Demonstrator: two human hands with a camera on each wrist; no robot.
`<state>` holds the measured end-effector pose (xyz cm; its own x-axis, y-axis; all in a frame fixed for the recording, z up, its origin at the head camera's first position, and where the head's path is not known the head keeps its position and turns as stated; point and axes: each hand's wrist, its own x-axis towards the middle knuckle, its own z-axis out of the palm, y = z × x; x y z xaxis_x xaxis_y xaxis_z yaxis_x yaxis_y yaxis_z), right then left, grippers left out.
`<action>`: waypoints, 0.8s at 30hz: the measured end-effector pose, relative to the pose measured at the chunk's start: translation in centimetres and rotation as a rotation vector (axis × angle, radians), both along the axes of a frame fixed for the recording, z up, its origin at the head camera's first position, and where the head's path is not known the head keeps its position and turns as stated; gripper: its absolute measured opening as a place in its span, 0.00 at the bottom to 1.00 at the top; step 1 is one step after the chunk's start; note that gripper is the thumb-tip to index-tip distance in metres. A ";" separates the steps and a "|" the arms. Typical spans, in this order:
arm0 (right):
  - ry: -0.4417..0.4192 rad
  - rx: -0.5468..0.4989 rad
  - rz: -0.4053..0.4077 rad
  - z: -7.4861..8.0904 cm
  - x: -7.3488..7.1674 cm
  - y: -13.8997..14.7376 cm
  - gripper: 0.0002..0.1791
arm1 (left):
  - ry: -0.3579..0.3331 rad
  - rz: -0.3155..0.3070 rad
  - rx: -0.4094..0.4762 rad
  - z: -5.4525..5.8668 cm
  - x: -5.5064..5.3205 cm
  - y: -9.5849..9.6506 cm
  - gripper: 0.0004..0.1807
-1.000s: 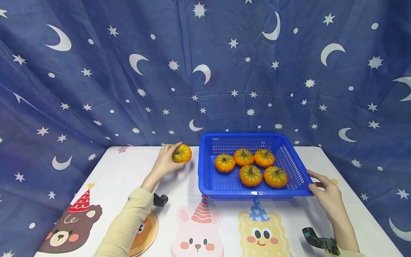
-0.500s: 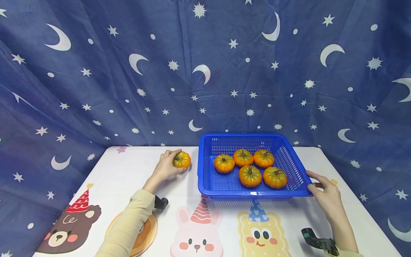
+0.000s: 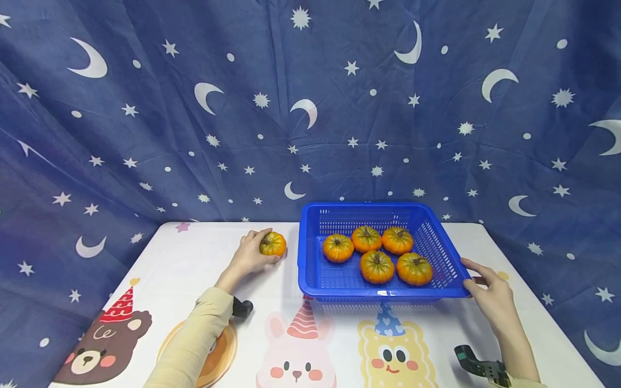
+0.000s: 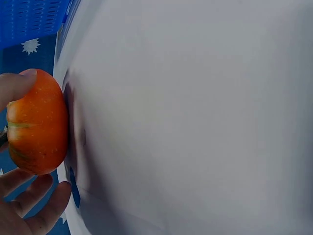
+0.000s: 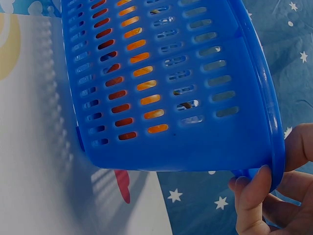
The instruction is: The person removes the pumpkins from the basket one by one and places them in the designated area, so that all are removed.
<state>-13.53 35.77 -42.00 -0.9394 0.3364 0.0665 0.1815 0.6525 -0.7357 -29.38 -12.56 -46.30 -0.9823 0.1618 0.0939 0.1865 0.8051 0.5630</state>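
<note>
Just left of the blue basket, the person's left hand has its fingers and thumb clamped round one pumpkin. The thumb presses one side and the fingers curl round the other, I suppose because something so round and squat would roll out of a looser hold. The stem pokes out toward the palm side. From here I can't tell whether its underside touches the table.

At the basket's near right corner, the right hand pinches the rim, the thumb on one side of the lip and fingers on the other. My guess is that this steadies the basket, since the rim is its easiest part to grip, and it leaves the basket's open top unblocked.

Five more pumpkins sit inside the basket, three in a row farther back and two in front, bunched toward the middle and right, stems mostly up. The walls seem tall enough to stop them rolling off.

So I count six pumpkins, five inside and one beside it, one basket, two hands and two black wrist mounts. Behind the basket hangs a starry curtain.
</note>
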 end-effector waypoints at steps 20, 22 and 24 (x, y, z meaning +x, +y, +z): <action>0.024 -0.032 -0.019 -0.4 -0.3 0.3 0.28 | 0.059 -0.066 0.028 1.8 0.6 -0.6 0.42; 0.014 -0.033 -0.019 -0.4 -0.3 0.3 0.28 | 0.066 -0.072 0.029 2.0 0.6 -0.7 0.41; 0.026 -0.004 -0.021 -2.0 -1.0 1.4 0.28 | 0.065 -0.070 0.029 2.3 0.8 -0.7 0.40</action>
